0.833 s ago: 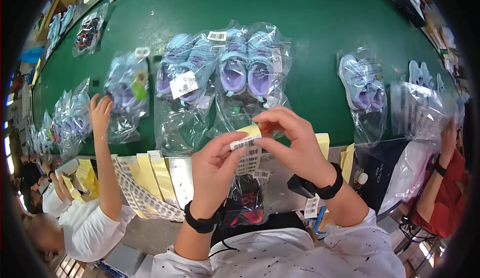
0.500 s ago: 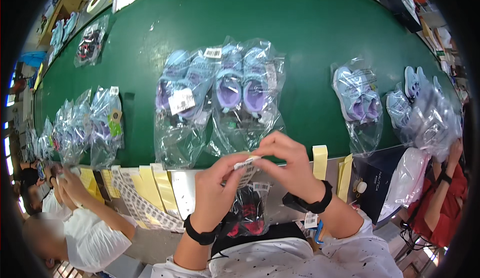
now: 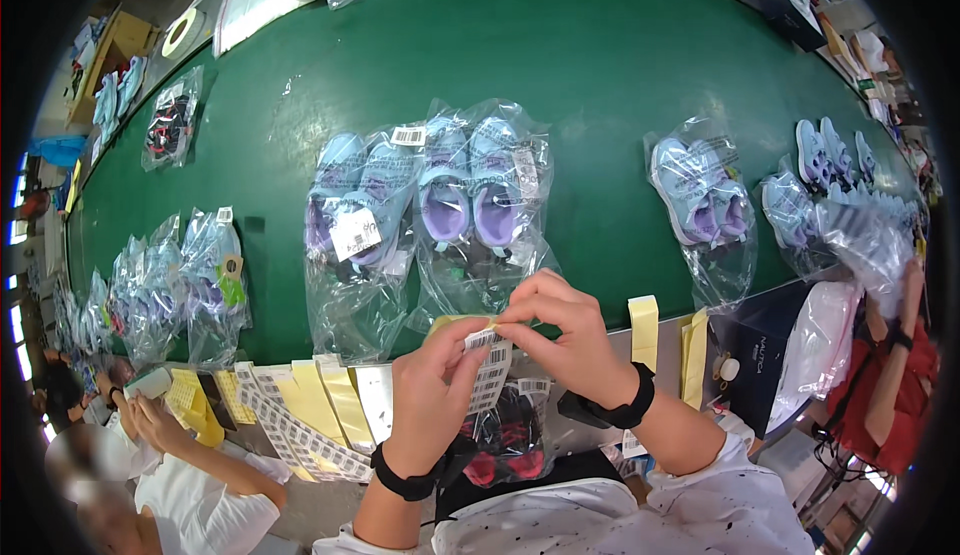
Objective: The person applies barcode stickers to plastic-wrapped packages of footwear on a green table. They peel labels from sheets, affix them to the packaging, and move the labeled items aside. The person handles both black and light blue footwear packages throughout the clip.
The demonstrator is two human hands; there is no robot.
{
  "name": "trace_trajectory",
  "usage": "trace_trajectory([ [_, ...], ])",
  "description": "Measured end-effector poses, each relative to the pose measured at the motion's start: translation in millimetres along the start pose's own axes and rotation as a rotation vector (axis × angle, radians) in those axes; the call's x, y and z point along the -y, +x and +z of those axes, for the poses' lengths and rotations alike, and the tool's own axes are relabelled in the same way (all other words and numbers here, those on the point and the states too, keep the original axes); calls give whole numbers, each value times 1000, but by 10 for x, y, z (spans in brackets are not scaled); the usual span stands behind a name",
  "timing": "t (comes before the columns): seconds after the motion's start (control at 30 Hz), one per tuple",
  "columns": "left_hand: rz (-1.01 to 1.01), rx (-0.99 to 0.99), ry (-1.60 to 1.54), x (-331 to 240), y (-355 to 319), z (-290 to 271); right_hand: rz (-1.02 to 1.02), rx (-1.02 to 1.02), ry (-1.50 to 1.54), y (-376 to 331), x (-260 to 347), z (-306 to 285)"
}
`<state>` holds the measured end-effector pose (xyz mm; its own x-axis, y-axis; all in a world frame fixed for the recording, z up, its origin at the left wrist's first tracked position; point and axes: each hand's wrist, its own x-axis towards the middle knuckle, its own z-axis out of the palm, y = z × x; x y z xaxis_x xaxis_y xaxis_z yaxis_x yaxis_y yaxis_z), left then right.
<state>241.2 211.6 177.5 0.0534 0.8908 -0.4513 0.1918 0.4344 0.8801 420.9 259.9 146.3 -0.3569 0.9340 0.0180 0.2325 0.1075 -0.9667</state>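
Note:
My left hand (image 3: 430, 390) pinches a strip of white barcode stickers (image 3: 488, 380) that hangs down between my hands. At its upper end, thumb and forefinger of my right hand (image 3: 565, 330) are pressed together on the strip's edge; whether one sticker is lifted there cannot be made out. Just beyond my hands lie two pairs of light blue and purple shoes in clear plastic bags, a left pair (image 3: 385, 180) with a white label and a right pair (image 3: 495, 210). Below the strip, close to my body, is a bagged black and red pair (image 3: 510, 445).
Yellow paper strips (image 3: 345, 405) and sticker sheets (image 3: 285, 410) hang along the green table's (image 3: 600, 45) near edge. More bagged shoes stand left (image 3: 210, 265) and right (image 3: 705, 190). One co-worker (image 3: 190, 485) sits left; another in red (image 3: 880, 395) handles plastic bags at right.
My hands have shifted slightly left, and more of the sticker strip shows below them. The view has moved a little. The co-worker at right has lowered the plastic bags.

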Motion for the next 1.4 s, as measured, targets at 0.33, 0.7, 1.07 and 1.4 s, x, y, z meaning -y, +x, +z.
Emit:
trace_trajectory([
  [0.33,11,-116,-146,137,40,-62,-116,-17,-117,121,30,114],
  [0.7,-90,-119,-363,141,157,-112,-240,-74,-117,248,-61,225],
  [1.07,-18,-154,-264,268,248,-189,-133,-62,-234,341,-13,257],
  [1.4,28,-186,-244,376,194,-143,-223,-3,-288,220,-33,316],
])
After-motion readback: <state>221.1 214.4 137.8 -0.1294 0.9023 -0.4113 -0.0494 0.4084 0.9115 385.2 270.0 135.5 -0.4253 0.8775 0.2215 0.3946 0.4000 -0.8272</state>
